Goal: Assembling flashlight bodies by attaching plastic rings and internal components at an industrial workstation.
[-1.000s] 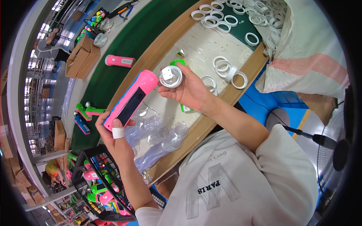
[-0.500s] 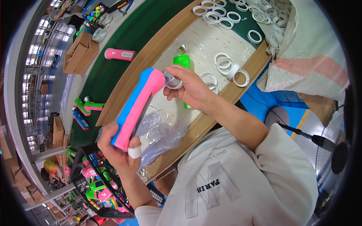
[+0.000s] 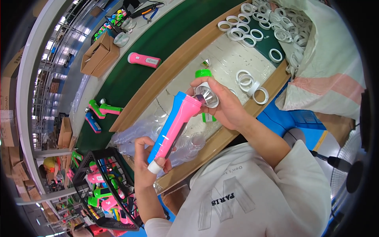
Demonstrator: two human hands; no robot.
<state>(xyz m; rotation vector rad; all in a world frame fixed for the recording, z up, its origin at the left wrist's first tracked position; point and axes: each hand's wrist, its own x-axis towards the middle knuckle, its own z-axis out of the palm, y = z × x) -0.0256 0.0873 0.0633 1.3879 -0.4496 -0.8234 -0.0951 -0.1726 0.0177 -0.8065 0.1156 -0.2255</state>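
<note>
Inside left hand [image 3: 145,168], pink-blue flashlight [image 3: 172,128], gripped by lower end; right hand [image 3: 226,103] grasping reflector [image 3: 209,94] near top.

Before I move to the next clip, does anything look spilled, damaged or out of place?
White rings lie strewn beside the white sack, some overlapping, as if spilled, though perhaps deliberately. The pink-and-blue flashlight in the left hand shows no clear damage.

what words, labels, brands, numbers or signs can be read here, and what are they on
Wording not copied; places only.
Shirt: large dark lettering, legible.
Carton at left edge: partly legible print.
Lone pink torch: label too small.
Green item by right hand: label too small.
Basket torches: labels too small.
Held torch: no text seen.
</note>
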